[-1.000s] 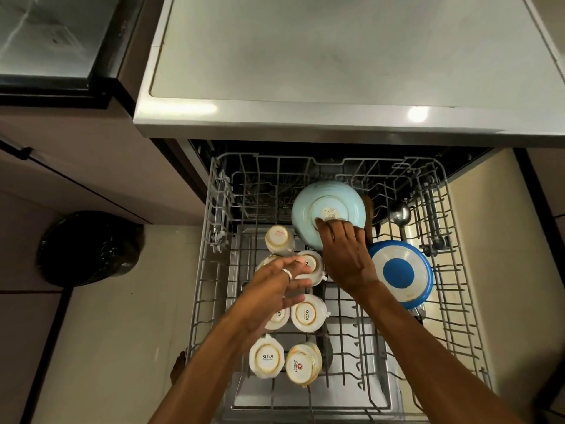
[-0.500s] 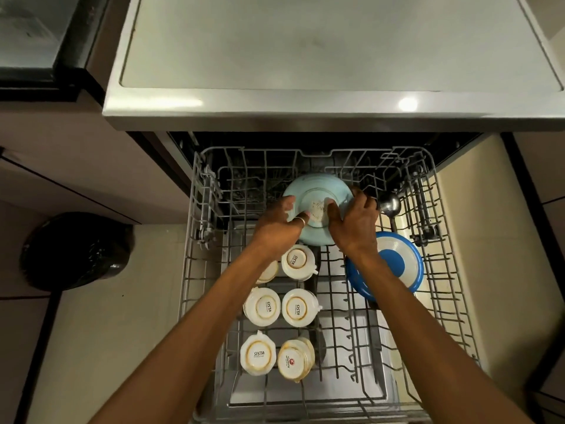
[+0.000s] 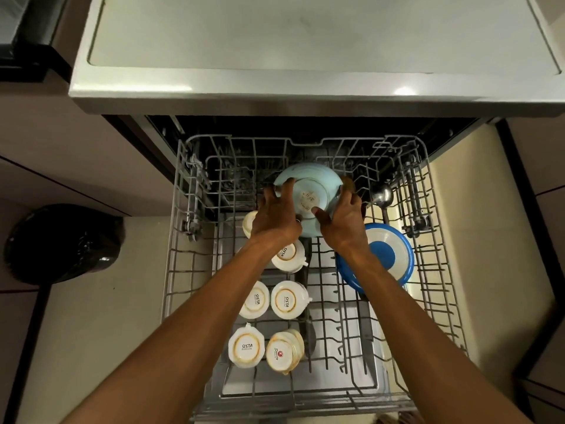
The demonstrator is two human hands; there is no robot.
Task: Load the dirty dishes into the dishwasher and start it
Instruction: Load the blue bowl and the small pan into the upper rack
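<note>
A pale blue plate stands on edge at the back of the pulled-out wire rack, its underside towards me. My left hand holds its left rim with the fingers spread over the edge. My right hand grips its right rim, thumb on the underside. Several upturned white cups sit in two rows down the rack's middle. A blue-and-white bowl leans at the right, partly behind my right forearm. A metal ladle lies behind it.
The dishwasher's grey top overhangs the back of the rack. A black bin bag sits on the floor at the left. Brown cabinet fronts flank the left side, and beige floor lies to the right.
My left hand left the cups and moved up onto the plate's left rim. My right hand shifted from the plate's face to its right rim. Both hands now hold the plate.
</note>
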